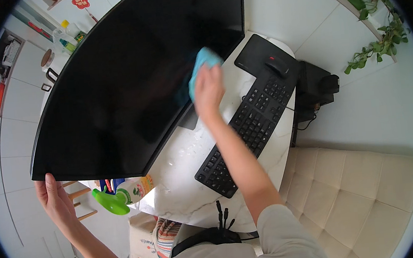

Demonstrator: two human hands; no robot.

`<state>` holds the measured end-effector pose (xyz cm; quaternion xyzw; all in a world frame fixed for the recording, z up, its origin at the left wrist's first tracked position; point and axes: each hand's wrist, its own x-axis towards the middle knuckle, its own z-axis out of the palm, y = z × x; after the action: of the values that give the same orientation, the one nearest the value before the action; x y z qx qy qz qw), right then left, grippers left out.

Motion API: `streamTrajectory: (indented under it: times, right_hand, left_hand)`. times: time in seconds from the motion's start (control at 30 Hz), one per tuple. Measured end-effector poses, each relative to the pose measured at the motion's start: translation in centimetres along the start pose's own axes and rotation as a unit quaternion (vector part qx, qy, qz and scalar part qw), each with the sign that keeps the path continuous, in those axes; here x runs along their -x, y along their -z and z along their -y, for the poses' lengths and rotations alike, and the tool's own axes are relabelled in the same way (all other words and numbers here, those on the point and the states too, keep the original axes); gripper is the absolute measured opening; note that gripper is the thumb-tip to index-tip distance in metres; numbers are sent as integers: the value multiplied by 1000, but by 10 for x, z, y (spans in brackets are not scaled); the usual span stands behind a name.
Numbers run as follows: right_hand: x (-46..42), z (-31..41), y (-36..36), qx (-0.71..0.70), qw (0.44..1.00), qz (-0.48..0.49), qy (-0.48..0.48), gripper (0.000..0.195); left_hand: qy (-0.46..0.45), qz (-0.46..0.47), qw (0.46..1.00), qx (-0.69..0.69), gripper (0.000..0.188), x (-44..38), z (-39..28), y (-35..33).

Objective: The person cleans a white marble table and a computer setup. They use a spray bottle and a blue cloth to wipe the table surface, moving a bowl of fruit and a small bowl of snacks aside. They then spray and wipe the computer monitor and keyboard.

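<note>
A large black computer monitor (124, 88) stands on a white marble-patterned table (180, 168), its dark screen facing me. My right hand (208, 89) presses a blue cloth (203, 60) to the lower part of the screen; hand and cloth are slightly blurred. At the monitor's near left corner, my left hand (54, 197) grips the frame, thumb towards the front. Its other fingers are partly hidden behind the edge. Below my right forearm lies a black keyboard (254, 120). A spray bottle with a green trigger head (115, 203) stands by the table's left edge, close to the monitor corner.
A black mouse (277, 66) rests on a dark mouse pad (259, 55) at the right. Small wet-looking spots dot the tabletop. Beyond the table are a black box-shaped device (314, 85), a tufted beige seat (354, 196) and a trailing plant (376, 38). Bottles (72, 30) stand behind the monitor.
</note>
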<state>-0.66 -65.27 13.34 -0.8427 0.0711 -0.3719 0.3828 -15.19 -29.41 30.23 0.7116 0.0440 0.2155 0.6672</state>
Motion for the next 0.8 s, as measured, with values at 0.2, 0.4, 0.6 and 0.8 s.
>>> streamTrajectory:
  times: [0.2, 0.4, 0.6, 0.8]
  right_hand:
    - [-55, -4, 0, 57, 998, -37, -17, 13]
    - [30, 29, 0, -66, 989, -37, 130, 9]
    - [-95, -22, -8, -51, 988, -142, -1, 16]
    - [52, 133, -3, -206, 969, -40, 127, 10]
  left_hand:
    - [1, 11, 1000, 1, 33, 0, 2, 6]
    - [1, 25, 1000, 3, 34, 0, 1, 2]
    - [7, 54, 998, -10, 33, 3, -10, -22]
    - [17, 39, 999, -28, 26, 9, -24, -38]
